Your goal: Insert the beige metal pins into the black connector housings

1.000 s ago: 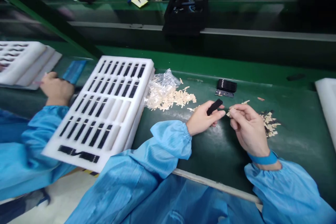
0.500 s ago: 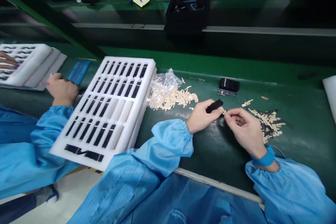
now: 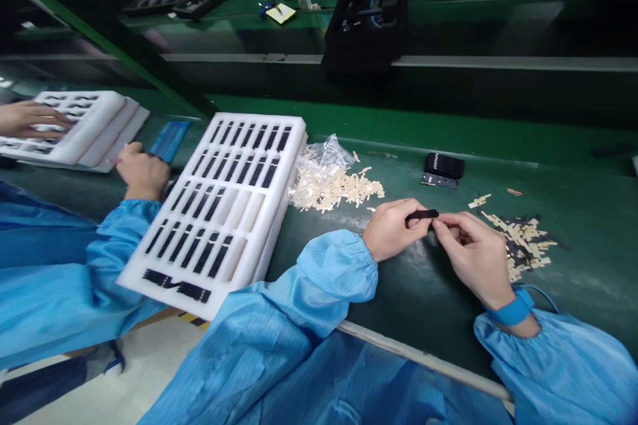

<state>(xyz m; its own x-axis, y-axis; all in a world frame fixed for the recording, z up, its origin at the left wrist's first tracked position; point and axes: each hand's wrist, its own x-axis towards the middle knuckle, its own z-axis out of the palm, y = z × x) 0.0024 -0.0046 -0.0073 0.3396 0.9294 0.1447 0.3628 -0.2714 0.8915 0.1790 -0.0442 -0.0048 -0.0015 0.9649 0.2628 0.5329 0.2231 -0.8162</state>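
My left hand is closed round a thin black strip and holds it level above the green bench. My right hand pinches at the strip's right end, fingertips together; whatever small piece sits between them is hidden. Just left of my hands lies a heap of small beige tabs spilling from a clear plastic bag. To the right is a second heap of beige and dark scraps. A white foam tray with rows of slots, many holding black strips, lies tilted at my left elbow.
A small black stack of parts lies behind my hands. A co-worker's hands work at the left beside another white foam tray. Black racks and black trays stand on the far bench beyond a metal rail.
My left hand turned the black strip from tilted to level. My right hand, holding a beige tab, closed in and now pinches the strip's end. The co-worker's other hand came onto the far tray.
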